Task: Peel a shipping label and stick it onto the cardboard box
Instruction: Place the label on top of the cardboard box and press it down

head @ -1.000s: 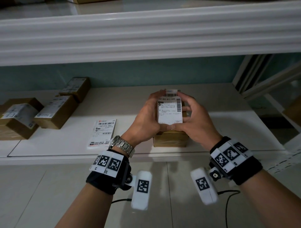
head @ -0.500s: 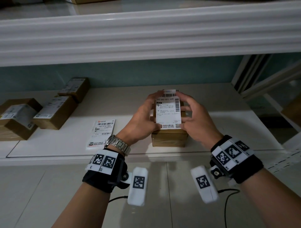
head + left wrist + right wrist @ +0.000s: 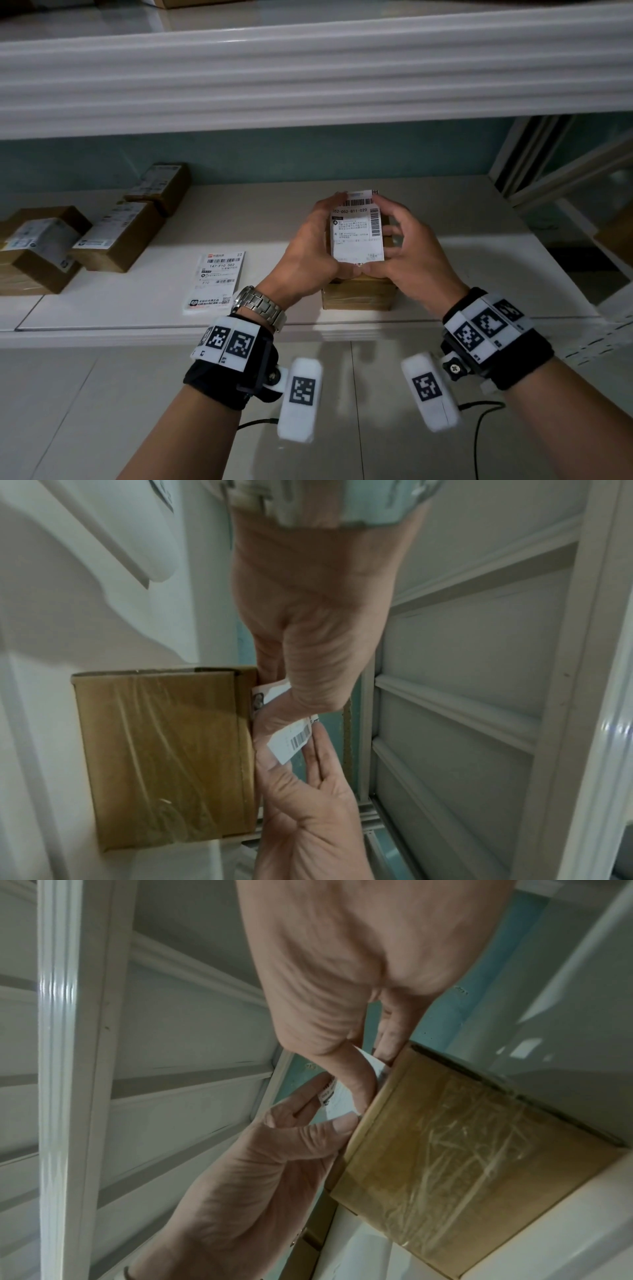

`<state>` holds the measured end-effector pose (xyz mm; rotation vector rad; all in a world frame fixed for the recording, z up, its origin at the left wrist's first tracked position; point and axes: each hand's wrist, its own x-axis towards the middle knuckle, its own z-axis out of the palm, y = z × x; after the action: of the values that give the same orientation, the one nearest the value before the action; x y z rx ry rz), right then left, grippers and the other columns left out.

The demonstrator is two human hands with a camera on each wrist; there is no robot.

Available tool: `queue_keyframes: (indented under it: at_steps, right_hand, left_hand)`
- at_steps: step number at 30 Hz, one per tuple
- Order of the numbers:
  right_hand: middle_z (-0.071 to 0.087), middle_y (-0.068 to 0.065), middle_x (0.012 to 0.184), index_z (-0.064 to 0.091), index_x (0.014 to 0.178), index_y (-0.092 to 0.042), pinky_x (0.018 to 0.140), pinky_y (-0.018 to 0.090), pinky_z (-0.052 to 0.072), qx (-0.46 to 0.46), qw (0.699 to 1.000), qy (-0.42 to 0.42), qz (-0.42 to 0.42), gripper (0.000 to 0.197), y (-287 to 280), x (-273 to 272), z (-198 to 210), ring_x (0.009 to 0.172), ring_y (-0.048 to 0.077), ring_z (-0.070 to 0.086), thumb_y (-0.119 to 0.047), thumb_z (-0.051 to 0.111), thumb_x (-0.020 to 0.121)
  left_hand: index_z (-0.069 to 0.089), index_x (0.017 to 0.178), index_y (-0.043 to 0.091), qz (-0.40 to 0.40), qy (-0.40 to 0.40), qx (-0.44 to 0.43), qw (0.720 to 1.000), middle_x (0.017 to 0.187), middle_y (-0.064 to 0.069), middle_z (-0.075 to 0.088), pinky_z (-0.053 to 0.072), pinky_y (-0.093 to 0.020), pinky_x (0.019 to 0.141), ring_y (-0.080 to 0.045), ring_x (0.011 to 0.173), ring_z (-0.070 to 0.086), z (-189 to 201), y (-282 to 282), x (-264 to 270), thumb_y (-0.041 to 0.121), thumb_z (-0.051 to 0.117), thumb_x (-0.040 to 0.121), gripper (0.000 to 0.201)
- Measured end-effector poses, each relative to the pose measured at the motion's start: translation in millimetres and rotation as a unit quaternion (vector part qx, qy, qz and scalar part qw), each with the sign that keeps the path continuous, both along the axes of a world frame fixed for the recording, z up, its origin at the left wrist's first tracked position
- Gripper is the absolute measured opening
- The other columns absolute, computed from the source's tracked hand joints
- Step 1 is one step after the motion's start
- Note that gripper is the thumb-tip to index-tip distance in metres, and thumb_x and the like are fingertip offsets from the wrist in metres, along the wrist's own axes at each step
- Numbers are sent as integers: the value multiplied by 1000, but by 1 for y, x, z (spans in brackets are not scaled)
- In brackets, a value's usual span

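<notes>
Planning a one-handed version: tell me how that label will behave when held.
The shipping label is probably floppy: thin paper, held by both the left hand and the right hand. Its free corner looks bent in the left wrist view, so it likely creases easily.

White label (image 3: 357, 236) above taped box (image 3: 358, 296)

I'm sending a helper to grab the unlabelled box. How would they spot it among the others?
On the white shelf, look right of the label stack. The box stands alone there, under both hands, which hold a label above it. The three boxes at far left already wear labels.
</notes>
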<state>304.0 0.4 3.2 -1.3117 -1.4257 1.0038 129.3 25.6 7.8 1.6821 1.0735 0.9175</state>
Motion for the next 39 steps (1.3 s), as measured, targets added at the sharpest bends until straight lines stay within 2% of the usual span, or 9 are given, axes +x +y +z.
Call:
queue_keyframes:
  at_steps: [3,7,13,17,21,24,30,34,39]
  right_hand:
    - [59,0,128,41,153,-32,77,31,64,-16,1000,-2,-1,110,-1,0,3,107,17,71,19,82,65]
    - [61,0,125,41,152,-34,72,31,64,-13,1000,-10,-4,109,0,0,1,100,17,73,27,71,67]
    - [60,0,124,42,152,-32,74,33,65,0,1000,-10,-6,106,0,1,0,102,18,72,27,70,68]
    - [61,-2,124,43,151,-30,76,25,62,22,999,-17,-16,97,1,1,-3,108,16,70,22,69,73]
    - [60,3,128,43,150,-30,70,18,58,35,999,-22,-21,97,5,1,-7,111,19,69,26,59,74]
    - [58,2,135,44,151,-26,75,20,60,57,997,-35,-25,97,5,0,-7,118,12,63,26,61,71]
    - [56,1,138,43,152,-22,83,22,60,72,996,-48,-23,100,4,-2,-5,118,9,62,17,78,67]
    - [56,-2,139,40,153,-26,92,24,55,85,985,-145,-35,105,2,0,-2,117,9,59,7,84,64]
    - [53,-4,141,38,154,-27,101,23,50,77,982,-171,-38,104,1,1,-2,120,9,55,3,84,66]
  left_hand:
    - [33,154,22,4,-17,-21,1000,129,9,56,60,-31,92,-9,120,58,2,0,1,-17,80,69,105]
    - [37,152,26,10,-16,1,1000,134,3,56,64,-39,81,-10,121,57,-2,0,-1,-17,73,75,95]
    - [37,152,24,22,-12,47,999,138,11,52,61,-28,88,6,122,52,-7,1,-1,-10,75,80,88]
    - [38,151,21,30,9,71,997,131,20,50,59,-36,95,21,116,49,-6,2,2,-4,81,74,92]
    - [40,148,20,31,27,92,995,123,26,49,59,-27,89,26,111,48,-4,3,2,0,87,68,95]
    - [41,147,19,32,35,115,992,124,24,49,56,-19,86,23,113,48,-5,4,1,2,89,66,96]
    - [41,147,21,22,26,121,992,133,14,50,58,-23,91,13,119,51,-6,4,-1,9,93,65,98]
    - [41,148,21,16,25,124,992,140,7,50,58,-26,90,-1,126,52,-8,5,-3,15,94,64,100]
    - [44,147,20,0,33,134,990,141,6,48,54,-14,85,7,123,50,-9,8,-4,13,93,67,94]
